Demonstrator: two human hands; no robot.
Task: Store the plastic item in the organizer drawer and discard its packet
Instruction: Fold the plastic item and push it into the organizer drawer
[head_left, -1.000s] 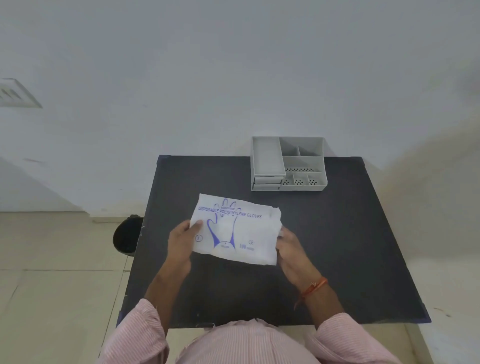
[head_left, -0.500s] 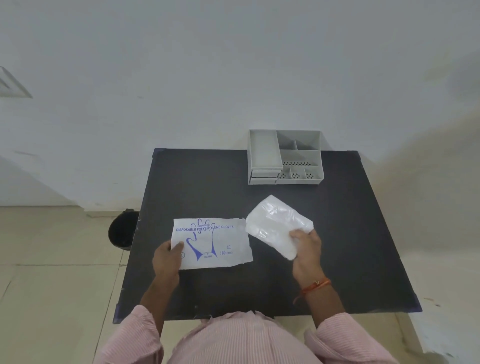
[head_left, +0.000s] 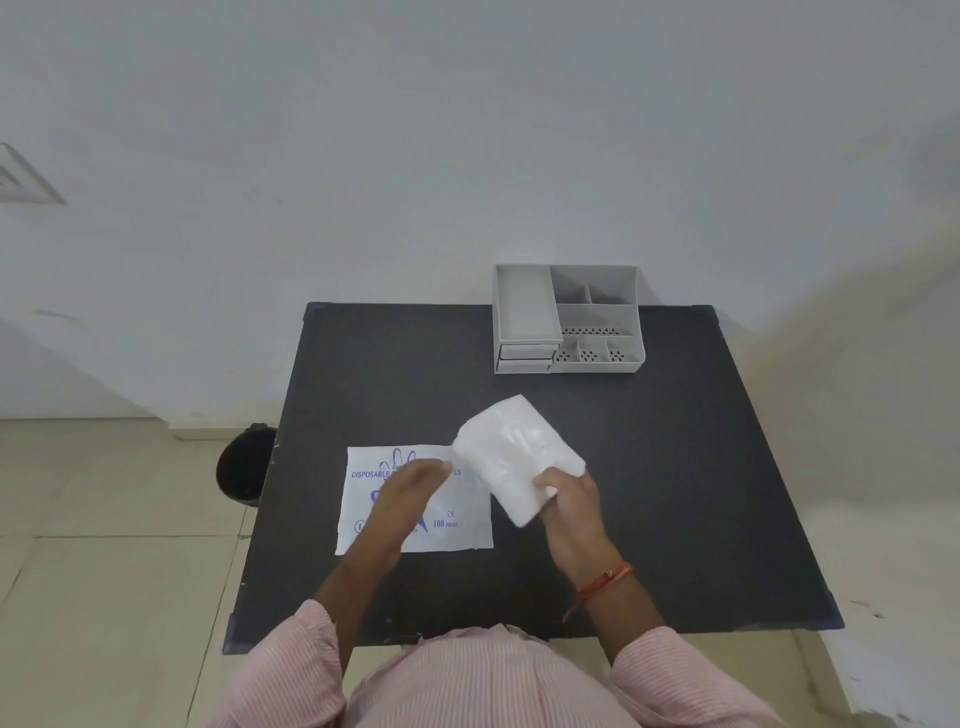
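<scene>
A white packet (head_left: 457, 519) printed with a blue glove outline lies flat on the black table (head_left: 675, 467). My left hand (head_left: 408, 493) hovers over it with fingers spread, reaching toward the folded stack of clear plastic gloves (head_left: 511, 452). That stack is pinched at its near corner by my right hand (head_left: 571, 499), just above the table to the right of the packet. The grey organizer (head_left: 569, 319) with two small shut drawers at its front left stands at the table's far edge.
A black bin (head_left: 244, 462) stands on the tiled floor at the table's left side. A white wall rises behind the table. My pink striped sleeves fill the bottom of the view.
My left hand let go of the packet's left edge and moved right over it, fingers toward the plastic stack. The packet now lies flat. My right hand keeps the stack in about the same place.
</scene>
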